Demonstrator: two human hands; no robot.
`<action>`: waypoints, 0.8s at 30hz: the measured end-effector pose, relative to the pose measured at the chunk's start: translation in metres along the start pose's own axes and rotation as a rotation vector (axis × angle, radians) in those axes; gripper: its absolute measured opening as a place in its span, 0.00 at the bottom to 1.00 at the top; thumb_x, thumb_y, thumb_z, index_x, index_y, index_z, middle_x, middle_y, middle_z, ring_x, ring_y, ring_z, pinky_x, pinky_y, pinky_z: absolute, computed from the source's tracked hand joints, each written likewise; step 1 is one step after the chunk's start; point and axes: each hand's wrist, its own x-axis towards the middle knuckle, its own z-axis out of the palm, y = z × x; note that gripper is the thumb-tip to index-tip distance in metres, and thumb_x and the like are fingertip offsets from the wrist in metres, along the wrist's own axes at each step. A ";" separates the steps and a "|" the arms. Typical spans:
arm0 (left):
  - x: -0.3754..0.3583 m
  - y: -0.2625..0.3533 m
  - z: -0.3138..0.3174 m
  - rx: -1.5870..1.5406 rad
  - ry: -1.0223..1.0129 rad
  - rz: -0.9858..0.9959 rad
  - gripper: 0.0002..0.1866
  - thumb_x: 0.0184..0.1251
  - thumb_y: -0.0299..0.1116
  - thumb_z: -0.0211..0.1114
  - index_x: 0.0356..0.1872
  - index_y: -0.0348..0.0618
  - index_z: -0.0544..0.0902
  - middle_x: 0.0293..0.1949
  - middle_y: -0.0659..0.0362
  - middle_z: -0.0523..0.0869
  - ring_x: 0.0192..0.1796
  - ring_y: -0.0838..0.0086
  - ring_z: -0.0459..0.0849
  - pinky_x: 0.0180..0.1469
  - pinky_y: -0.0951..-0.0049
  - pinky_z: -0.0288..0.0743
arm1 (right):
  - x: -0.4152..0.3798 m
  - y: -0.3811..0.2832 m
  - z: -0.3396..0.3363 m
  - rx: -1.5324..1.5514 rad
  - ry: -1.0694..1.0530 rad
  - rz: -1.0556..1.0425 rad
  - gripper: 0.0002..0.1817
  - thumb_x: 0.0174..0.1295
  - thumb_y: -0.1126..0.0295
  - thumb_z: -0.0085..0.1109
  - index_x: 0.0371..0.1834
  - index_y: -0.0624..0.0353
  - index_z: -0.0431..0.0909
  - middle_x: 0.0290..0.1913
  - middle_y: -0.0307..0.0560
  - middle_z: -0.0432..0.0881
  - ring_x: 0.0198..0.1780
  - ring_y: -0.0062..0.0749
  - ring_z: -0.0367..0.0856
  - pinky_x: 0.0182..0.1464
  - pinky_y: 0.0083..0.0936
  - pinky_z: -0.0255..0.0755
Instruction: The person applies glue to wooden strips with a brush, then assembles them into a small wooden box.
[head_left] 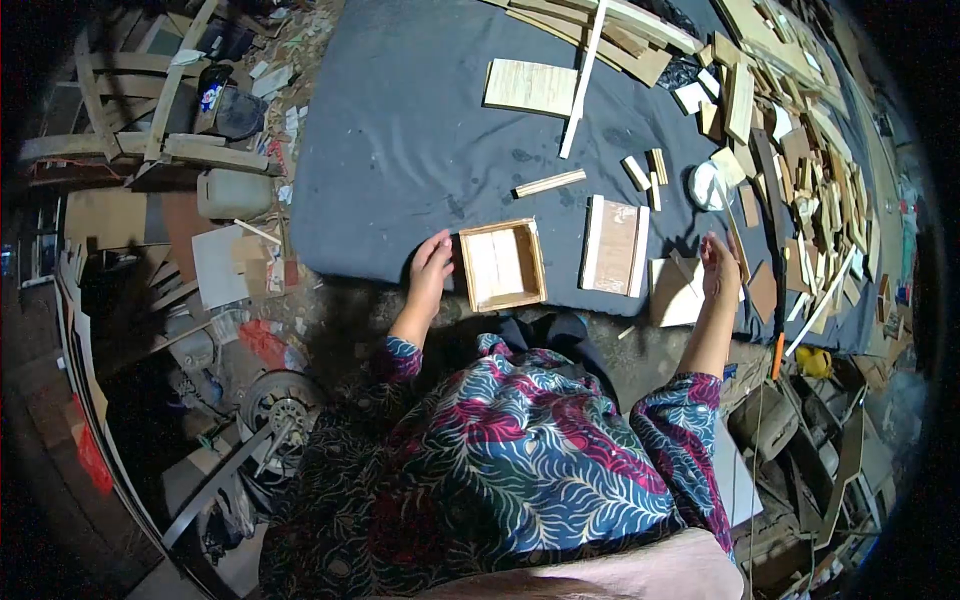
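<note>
Head: left grip [431,264] beside wooden box [502,264].

Box [498,266] of matt bare wood, covering [400,180] of matt, slightly creased cloth.

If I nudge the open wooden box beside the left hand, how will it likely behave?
The box should stay stiff, since its wooden walls meet at the corners. It's probably light for its size, being hollow with thin-looking walls. It may drag a little rather than slide freely, as it rests on cloth.
</note>
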 end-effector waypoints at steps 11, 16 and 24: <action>0.010 0.008 0.003 0.093 -0.035 0.104 0.19 0.59 0.38 0.54 0.50 0.42 0.71 0.45 0.62 0.75 0.46 0.78 0.71 0.45 0.78 0.63 | -0.031 0.019 0.005 0.179 -0.052 0.192 0.27 0.44 0.83 0.59 0.49 0.63 0.60 0.33 0.52 0.75 0.30 0.34 0.76 0.31 0.24 0.73; 0.012 0.002 0.007 0.024 -0.035 0.152 0.16 0.58 0.36 0.55 0.45 0.38 0.74 0.39 0.64 0.77 0.36 0.85 0.72 0.35 0.85 0.63 | -0.040 0.019 0.007 0.260 -0.070 0.274 0.20 0.49 0.79 0.55 0.46 0.65 0.62 0.27 0.47 0.74 0.23 0.31 0.72 0.28 0.23 0.71; 0.017 -0.002 -0.002 0.080 -0.048 0.150 0.15 0.60 0.37 0.54 0.45 0.40 0.76 0.41 0.62 0.78 0.41 0.81 0.73 0.43 0.81 0.65 | -0.171 0.051 0.101 -0.773 -0.472 -0.380 0.08 0.53 0.71 0.52 0.27 0.66 0.75 0.22 0.47 0.77 0.25 0.28 0.75 0.29 0.23 0.68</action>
